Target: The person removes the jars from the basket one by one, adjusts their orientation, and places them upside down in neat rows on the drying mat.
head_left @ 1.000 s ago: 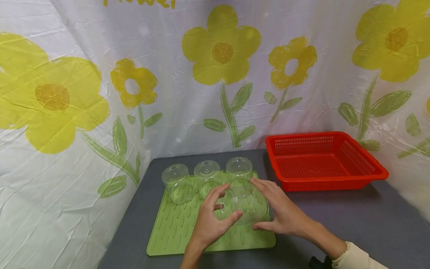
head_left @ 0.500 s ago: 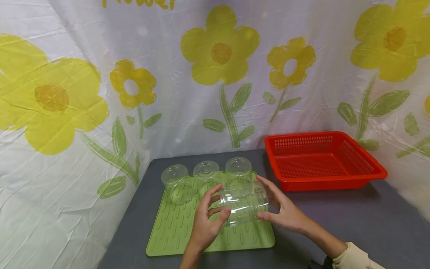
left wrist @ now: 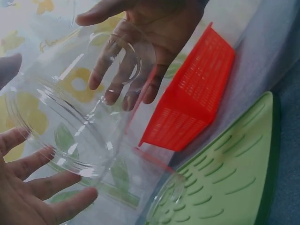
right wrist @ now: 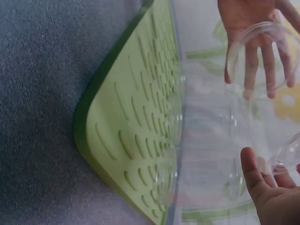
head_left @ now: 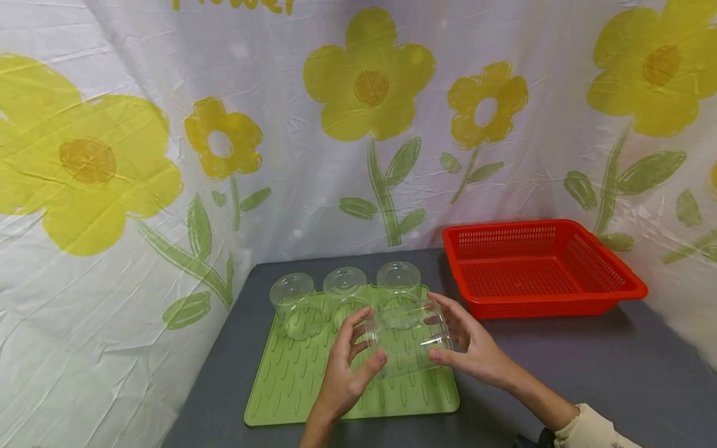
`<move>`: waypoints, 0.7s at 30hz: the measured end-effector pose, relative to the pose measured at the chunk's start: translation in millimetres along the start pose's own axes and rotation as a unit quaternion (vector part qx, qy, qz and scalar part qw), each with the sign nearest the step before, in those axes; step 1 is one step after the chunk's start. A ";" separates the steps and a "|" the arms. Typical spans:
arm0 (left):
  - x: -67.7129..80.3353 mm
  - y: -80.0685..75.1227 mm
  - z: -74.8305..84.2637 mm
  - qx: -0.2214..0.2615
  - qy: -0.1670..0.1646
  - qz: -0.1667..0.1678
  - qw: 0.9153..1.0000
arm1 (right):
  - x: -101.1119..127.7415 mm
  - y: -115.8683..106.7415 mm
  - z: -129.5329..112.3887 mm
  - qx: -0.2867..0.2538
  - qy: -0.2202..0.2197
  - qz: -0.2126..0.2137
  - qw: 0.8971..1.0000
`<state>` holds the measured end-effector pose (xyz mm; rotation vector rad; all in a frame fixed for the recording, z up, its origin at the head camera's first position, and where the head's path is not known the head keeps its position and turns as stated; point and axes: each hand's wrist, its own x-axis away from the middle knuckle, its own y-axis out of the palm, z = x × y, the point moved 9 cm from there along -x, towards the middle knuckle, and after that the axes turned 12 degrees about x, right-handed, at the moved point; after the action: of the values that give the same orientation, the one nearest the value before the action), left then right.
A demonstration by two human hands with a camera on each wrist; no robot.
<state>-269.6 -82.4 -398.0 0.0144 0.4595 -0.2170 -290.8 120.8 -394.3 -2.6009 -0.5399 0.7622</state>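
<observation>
A clear jar (head_left: 411, 348) lies sideways between my two hands, over the green ridged mat (head_left: 297, 386). My left hand (head_left: 342, 376) grips its left end, thumb in front and fingers behind, beside the ringed rim seen in the left wrist view. At the jar's other end, the base, my right hand (head_left: 476, 351) holds it between thumb and fingers. Through the clear wall of the jar (left wrist: 70, 108) the right hand's fingers show in the left wrist view. Three similar clear jars stand in a row along the mat's back edge: left (head_left: 292, 302), middle (head_left: 345, 287) and right (head_left: 399, 280).
A red perforated basket (head_left: 554, 305) sits on the dark grey table (head_left: 594, 367) at the back right, with nothing in it. Behind the table hangs a white cloth (head_left: 313, 205) printed with yellow flowers.
The jar has tilted slightly between my hands, its rim shifting a little left. My right fingers have spread farther along its end. The standing jars and basket stay put.
</observation>
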 end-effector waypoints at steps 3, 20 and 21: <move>0.0 2.1 6.0 -0.067 0.025 -0.013 0.997 | 1.3 -1.2 2.1 0.035 0.001 0.013 0.999; 4.1 36.2 21.4 -0.329 0.140 -0.071 0.931 | 3.6 11.8 -7.5 0.173 -0.016 0.051 0.983; 4.3 36.7 21.2 -0.335 0.145 -0.069 0.928 | 3.1 11.9 -9.3 0.178 -0.019 0.052 0.983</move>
<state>-248.8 -48.8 -382.2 -0.6668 0.8145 -0.1879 -280.1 109.8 -393.7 -2.2998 -0.2505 0.8560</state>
